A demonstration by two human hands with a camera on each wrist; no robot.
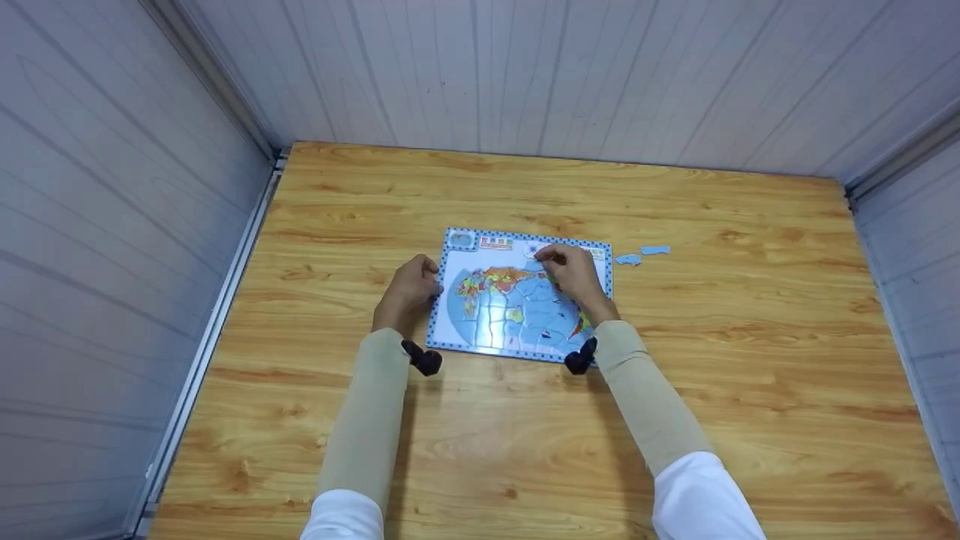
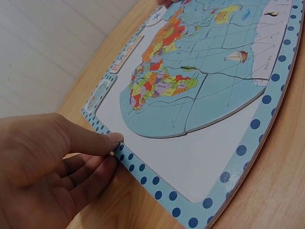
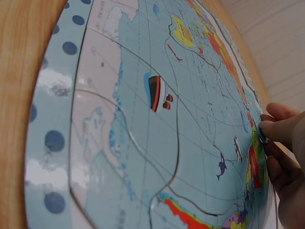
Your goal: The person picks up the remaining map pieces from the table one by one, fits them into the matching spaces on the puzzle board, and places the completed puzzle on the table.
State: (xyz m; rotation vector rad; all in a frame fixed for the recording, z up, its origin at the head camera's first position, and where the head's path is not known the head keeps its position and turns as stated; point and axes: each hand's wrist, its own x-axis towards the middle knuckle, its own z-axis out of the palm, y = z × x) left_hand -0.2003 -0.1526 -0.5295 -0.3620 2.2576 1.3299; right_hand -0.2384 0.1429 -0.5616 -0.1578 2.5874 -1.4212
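Note:
A world-map jigsaw board (image 1: 469, 259) with a blue dotted border lies on the table, its map mostly covered with fitted pieces. My left hand (image 1: 407, 289) grips the board's left edge; in the left wrist view the thumb (image 2: 113, 138) presses on the border while the other fingers curl below the edge. Over the upper right of the map, my right hand (image 1: 574, 274) pinches a small light-blue puzzle piece (image 1: 534, 265) at the map's top edge. Most of that piece is hidden by the fingers in the right wrist view, where the hand (image 3: 286, 148) is low over the board.
Two loose blue puzzle pieces, one nearer (image 1: 628, 259) and one farther (image 1: 655, 250), lie just right of the board. Pale panel walls (image 1: 480, 82) enclose the wooden table (image 1: 495, 442) at the back and both sides. Black wrist cameras hang by each wrist.

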